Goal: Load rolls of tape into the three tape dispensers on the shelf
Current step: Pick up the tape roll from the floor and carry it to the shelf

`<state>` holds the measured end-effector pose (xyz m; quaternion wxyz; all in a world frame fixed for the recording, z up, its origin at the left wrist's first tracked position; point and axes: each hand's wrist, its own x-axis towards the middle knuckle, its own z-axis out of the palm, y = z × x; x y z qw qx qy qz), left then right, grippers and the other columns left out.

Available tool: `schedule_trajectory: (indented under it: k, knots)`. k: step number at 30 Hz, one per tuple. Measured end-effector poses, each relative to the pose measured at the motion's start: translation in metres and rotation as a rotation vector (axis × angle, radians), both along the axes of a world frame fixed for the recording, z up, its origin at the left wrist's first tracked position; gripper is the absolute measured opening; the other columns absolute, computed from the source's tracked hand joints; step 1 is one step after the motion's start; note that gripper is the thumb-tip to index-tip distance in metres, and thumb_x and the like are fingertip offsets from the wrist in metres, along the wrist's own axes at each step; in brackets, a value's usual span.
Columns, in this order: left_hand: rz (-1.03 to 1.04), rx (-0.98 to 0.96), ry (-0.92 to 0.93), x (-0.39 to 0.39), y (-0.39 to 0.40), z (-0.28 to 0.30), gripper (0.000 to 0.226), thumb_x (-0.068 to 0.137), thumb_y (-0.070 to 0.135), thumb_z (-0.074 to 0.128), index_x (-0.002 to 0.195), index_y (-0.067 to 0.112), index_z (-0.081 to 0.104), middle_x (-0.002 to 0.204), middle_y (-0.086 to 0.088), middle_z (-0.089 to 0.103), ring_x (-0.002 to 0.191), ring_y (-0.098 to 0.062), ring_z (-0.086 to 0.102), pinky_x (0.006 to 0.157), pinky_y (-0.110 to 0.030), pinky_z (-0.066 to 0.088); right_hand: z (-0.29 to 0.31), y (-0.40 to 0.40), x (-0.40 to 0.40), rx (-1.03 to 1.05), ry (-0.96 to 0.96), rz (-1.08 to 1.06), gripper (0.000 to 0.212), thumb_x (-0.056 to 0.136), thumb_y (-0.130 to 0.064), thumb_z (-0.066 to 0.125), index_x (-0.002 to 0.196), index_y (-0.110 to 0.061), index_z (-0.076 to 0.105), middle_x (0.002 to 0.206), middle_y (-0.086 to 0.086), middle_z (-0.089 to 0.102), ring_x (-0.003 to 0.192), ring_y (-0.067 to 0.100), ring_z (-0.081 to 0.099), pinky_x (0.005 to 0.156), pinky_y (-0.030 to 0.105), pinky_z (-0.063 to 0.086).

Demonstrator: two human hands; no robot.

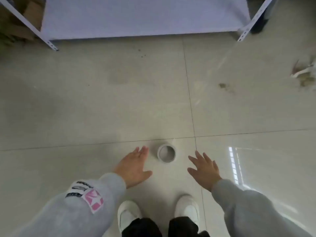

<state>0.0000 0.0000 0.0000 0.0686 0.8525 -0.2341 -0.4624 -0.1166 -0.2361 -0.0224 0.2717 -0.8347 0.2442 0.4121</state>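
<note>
Nearest, white shoes [130,213] stand on the tiled floor [102,108]. Just beyond, both hands reach down with fingers spread and nothing in them: the left hand [135,168] just beside a tape roll [166,153], the right hand [204,170] near its other side, probably closing in to lift it. The roll lies flat on the floor. Farther off, the shelf [140,19] looks bare; no dispensers show, though blur hampers certainty.
</note>
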Motion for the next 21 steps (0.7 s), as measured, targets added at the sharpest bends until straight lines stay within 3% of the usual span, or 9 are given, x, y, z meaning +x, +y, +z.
schedule_trajectory:
  k: [3,7,9,11,13,17,21]
  knots:
    - [0.047,0.026,0.118,-0.002,-0.015,-0.079,0.093,0.084,0.052,0.051,0.150,0.018,-0.006,0.161,0.001,0.001,0.147,-0.017,0.007,0.119,-0.033,0.014,-0.074,-0.001,-0.003,0.103,0.035,0.059,0.074,0.095,-0.042,0.046,0.155,-0.029,0.003,0.163,-0.009,-0.005,0.150,0.016,0.002,0.122,0.040,0.006]
    - [0.388,-0.067,0.359,-0.015,-0.033,-0.157,0.107,0.076,0.043,0.068,0.151,0.019,-0.005,0.158,-0.002,0.019,0.144,-0.018,0.020,0.115,-0.026,0.018,-0.142,0.020,-0.006,0.496,0.044,-0.390,0.087,0.092,-0.028,0.059,0.153,-0.033,-0.004,0.147,-0.024,0.018,0.137,0.014,0.040,0.111,0.031,0.033]
    - [0.559,-0.135,0.490,-0.020,-0.036,-0.174,0.113,0.067,0.041,0.072,0.150,0.026,-0.002,0.153,0.002,0.031,0.141,-0.014,0.028,0.113,-0.027,0.025,-0.161,0.032,-0.006,0.621,0.021,-0.565,0.095,0.082,-0.020,0.064,0.153,-0.036,0.002,0.151,-0.020,0.028,0.137,0.013,0.039,0.111,0.034,0.034]
    - [0.672,-0.199,0.539,-0.019,-0.037,-0.179,0.105,0.062,0.035,0.072,0.149,0.030,0.013,0.141,0.006,0.048,0.131,-0.009,0.041,0.100,-0.022,0.036,-0.165,0.038,-0.003,0.692,0.015,-0.671,0.099,0.074,-0.012,0.062,0.153,-0.038,0.007,0.149,-0.013,0.037,0.140,0.014,0.034,0.110,0.035,0.034]
    - [0.741,-0.246,0.567,-0.017,-0.039,-0.164,0.097,0.065,0.026,0.071,0.147,0.030,0.019,0.140,0.005,0.048,0.130,-0.011,0.043,0.093,-0.017,0.036,-0.149,0.036,0.003,0.695,0.015,-0.694,0.099,0.076,-0.008,0.060,0.153,-0.039,0.006,0.152,-0.015,0.031,0.143,0.012,0.029,0.110,0.035,0.033]
    - [0.870,-0.315,0.612,-0.013,-0.040,-0.092,0.092,0.081,0.006,0.063,0.150,0.029,0.007,0.151,-0.011,0.031,0.140,-0.017,0.032,0.096,-0.021,0.034,-0.077,0.029,0.022,0.655,-0.063,-0.725,0.095,0.073,-0.012,0.061,0.152,-0.040,0.015,0.149,-0.020,0.034,0.138,0.008,0.033,0.109,0.033,0.033]
    - [0.962,-0.413,0.512,0.004,-0.035,0.023,0.095,0.067,0.012,0.064,0.149,0.028,0.019,0.143,0.004,0.037,0.126,-0.011,0.041,0.094,-0.022,0.033,0.038,0.029,0.042,0.656,-0.148,-0.706,0.084,0.080,-0.009,0.059,0.150,-0.041,0.023,0.148,-0.023,0.037,0.135,0.007,0.038,0.111,0.033,0.033]
